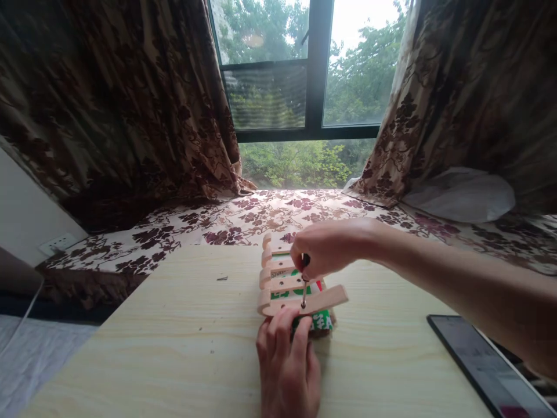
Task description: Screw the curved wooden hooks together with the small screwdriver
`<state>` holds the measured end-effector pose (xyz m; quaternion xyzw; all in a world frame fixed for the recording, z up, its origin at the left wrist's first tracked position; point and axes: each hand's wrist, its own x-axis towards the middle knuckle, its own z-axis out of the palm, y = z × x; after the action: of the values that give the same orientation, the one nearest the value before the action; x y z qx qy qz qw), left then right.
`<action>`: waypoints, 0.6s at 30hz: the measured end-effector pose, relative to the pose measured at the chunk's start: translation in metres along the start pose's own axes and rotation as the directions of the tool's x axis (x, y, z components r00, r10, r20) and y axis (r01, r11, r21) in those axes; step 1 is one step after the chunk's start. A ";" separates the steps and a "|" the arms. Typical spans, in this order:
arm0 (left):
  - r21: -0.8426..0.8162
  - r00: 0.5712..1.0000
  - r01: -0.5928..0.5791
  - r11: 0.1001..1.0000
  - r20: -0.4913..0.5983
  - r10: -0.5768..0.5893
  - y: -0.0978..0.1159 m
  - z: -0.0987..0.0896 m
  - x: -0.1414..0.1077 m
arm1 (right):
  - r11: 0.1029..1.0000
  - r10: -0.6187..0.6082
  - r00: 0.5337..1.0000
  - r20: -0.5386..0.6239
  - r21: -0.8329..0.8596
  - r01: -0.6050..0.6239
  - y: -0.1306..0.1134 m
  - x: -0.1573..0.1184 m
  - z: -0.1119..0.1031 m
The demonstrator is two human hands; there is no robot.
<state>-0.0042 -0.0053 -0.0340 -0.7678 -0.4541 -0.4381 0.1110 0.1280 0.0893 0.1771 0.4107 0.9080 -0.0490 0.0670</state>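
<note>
A small wooden slatted piece (289, 285), with rounded ends on its left and dark screw holes in its slats, lies over a green-and-white printed package (321, 321). My right hand (324, 249) is closed round the dark handle of a screwdriver (304, 293). The shaft points down, its tip at a hole in the nearest slat. From the near side, my left hand (288, 363) has its bent fingertips pressed on that slat's edge, steadying the wood. Part of the package is hidden beneath the slats.
The pale wooden table (187, 342) carries a few small dark bits (222, 278) on the left. At the right edge lies a black-framed tablet-like device (478, 366). Behind are a flower-patterned ledge cover (278, 216), curtains, a window and a white plastic bag (465, 194).
</note>
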 end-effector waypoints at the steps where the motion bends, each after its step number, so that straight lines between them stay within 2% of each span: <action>1: -0.004 1.000 0.001 1.000 -0.004 -0.001 0.001 0.001 0.000 | 0.998 -0.001 1.000 0.026 -0.056 0.003 -0.005 0.000 -0.005; 5: -0.023 0.999 0.038 0.999 -0.033 -0.039 0.004 0.002 0.002 | 0.995 -0.031 0.998 0.061 -0.093 0.036 -0.015 0.003 -0.008; 11: -0.045 0.997 0.037 0.998 -0.059 -0.040 0.006 -0.003 -0.003 | 0.989 -0.150 0.985 0.089 0.008 0.150 -0.004 0.004 -0.001; 14: -0.050 0.999 0.008 0.999 -0.053 -0.010 0.004 -0.005 -0.008 | 0.981 -0.196 0.977 0.081 0.024 0.194 -0.004 -0.001 0.002; 18: -0.015 0.999 -0.034 0.999 -0.042 0.033 0.000 -0.005 -0.013 | 0.980 -0.198 0.979 0.037 -0.021 0.199 -0.008 -0.009 0.006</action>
<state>-0.0100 -0.0163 -0.0412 -0.7669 -0.4354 -0.4554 0.1217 0.1284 0.0765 0.1731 0.3162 0.9437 -0.0514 0.0823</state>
